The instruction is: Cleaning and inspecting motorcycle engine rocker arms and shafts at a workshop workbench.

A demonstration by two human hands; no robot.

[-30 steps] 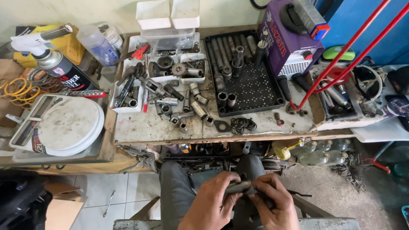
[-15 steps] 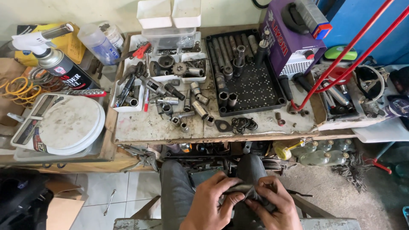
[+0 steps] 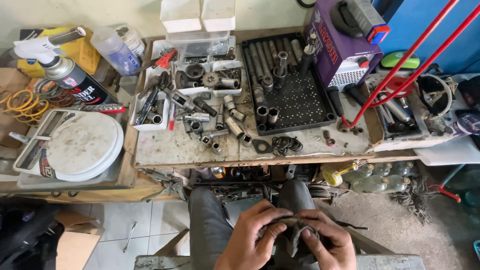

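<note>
Head view: cluttered bench (image 3: 165, 150) up top, black socket tray (image 3: 295, 102) on it, purple machine (image 3: 345, 45) just right of that tray, white round scale (image 3: 80, 142) far left of it. Well below the tray, over the lap: left hand (image 3: 250, 240) and right hand (image 3: 325, 242), both closed around a dark, crumpled grey rag (image 3: 295, 232), bunched between the fingers.

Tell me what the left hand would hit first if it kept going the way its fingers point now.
The left hand points inward to the right, so it would first meet the dark rag it grips, and just behind that the right hand. Both hands close on the rag over the lap; nothing else seems to lie between them.
</note>
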